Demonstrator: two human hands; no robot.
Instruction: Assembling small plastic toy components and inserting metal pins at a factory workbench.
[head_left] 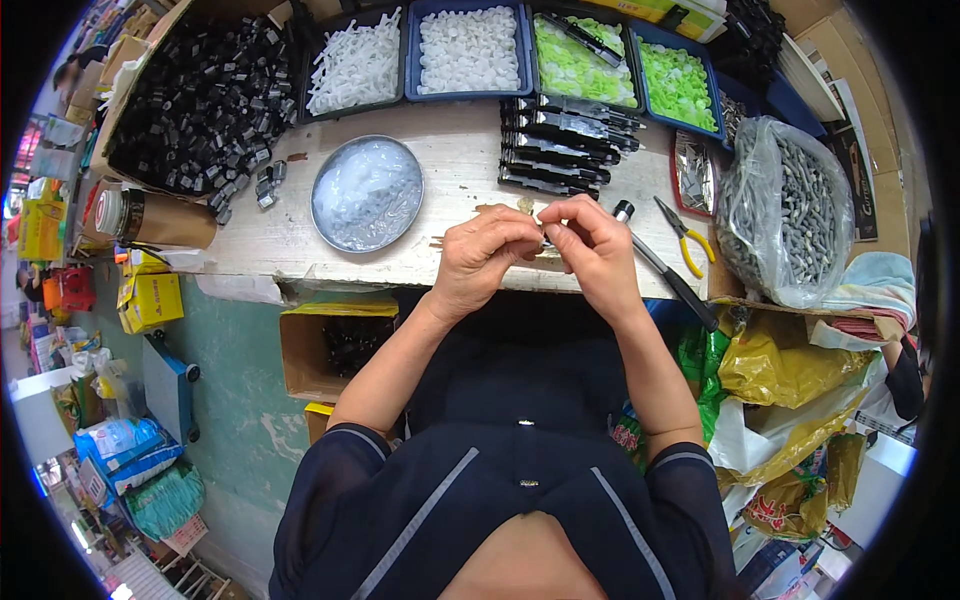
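Note:
My left hand (482, 258) and my right hand (596, 252) meet above the front edge of the white worktable (450, 130). The fingertips of both are pinched together around something small, mostly hidden by the fingers. Just beyond them lies a small pale yellowish piece (525, 205). A stack of long black parts (560, 145) sits farther back. Beside my right hand rests a hammer (668, 270) with a black grip, its head toward the stack. Pliers with yellow handles (686, 238) lie to the right of it.
Trays of white sticks (355, 62), white caps (470, 50) and green pieces (680, 85) line the back. Black parts (200, 110) heap at left, near a round dish of translucent grease (367, 193) and a jar (150, 215). A bag of grey parts (790, 215) stands right.

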